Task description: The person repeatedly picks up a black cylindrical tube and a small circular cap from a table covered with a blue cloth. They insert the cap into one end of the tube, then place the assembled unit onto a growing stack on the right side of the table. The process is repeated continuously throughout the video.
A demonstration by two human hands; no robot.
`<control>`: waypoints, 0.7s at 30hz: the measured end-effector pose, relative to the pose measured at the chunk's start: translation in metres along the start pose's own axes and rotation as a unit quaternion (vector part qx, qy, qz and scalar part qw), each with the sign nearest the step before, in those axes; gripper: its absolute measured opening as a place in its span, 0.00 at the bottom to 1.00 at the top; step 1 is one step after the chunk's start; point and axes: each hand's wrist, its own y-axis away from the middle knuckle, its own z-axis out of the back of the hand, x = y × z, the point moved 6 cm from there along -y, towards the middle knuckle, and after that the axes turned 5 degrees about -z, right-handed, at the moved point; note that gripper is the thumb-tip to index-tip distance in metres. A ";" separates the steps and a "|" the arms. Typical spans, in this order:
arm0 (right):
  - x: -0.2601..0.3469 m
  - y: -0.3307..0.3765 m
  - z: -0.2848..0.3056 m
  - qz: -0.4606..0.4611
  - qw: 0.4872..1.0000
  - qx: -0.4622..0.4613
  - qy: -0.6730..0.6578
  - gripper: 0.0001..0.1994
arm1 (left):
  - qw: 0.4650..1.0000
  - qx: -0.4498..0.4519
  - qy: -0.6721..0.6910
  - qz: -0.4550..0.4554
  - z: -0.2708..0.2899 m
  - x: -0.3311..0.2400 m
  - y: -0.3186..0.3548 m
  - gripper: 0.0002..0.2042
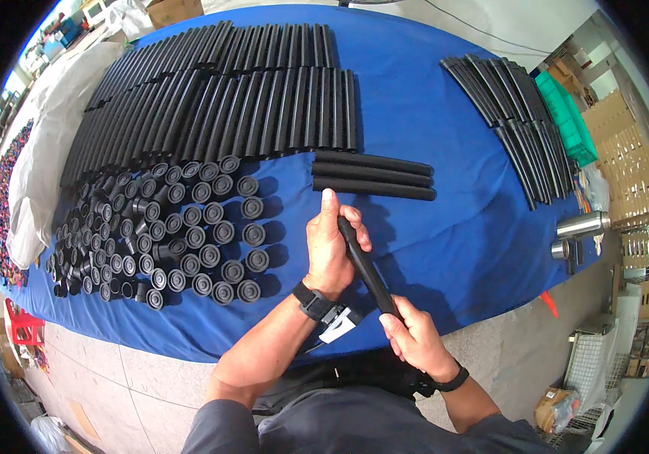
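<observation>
My left hand point(329, 246) and right hand point(413, 337) both have fingers clenched on the black tube point(368, 268), held tilted above the blue surface point(430, 129) edge; a loosened hold likely drops it off the edge or into the upright caps point(188, 234).

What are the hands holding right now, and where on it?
One black tube, held by both hands: the left hand wraps its upper end, and the right hand grips its lower end.
</observation>
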 end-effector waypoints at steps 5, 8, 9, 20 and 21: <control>0.010 0.000 -0.001 0.138 0.977 -0.101 0.123 0.17 | 1.000 -0.007 -0.011 -0.015 0.001 -0.002 0.002 0.27; 0.010 -0.001 -0.001 0.117 0.983 -0.080 0.118 0.18 | 1.000 0.009 -0.006 -0.003 0.007 0.002 0.000 0.29; 0.009 -0.001 0.001 0.095 0.988 -0.064 0.106 0.18 | 1.000 0.019 -0.003 0.004 0.002 -0.001 -0.001 0.30; -0.005 0.011 0.005 0.016 0.999 -0.011 0.051 0.18 | 0.998 0.018 0.042 0.036 0.004 0.000 -0.003 0.29; -0.002 0.011 0.004 0.055 0.994 -0.033 0.094 0.18 | 0.999 0.012 0.036 0.033 0.003 -0.002 -0.002 0.29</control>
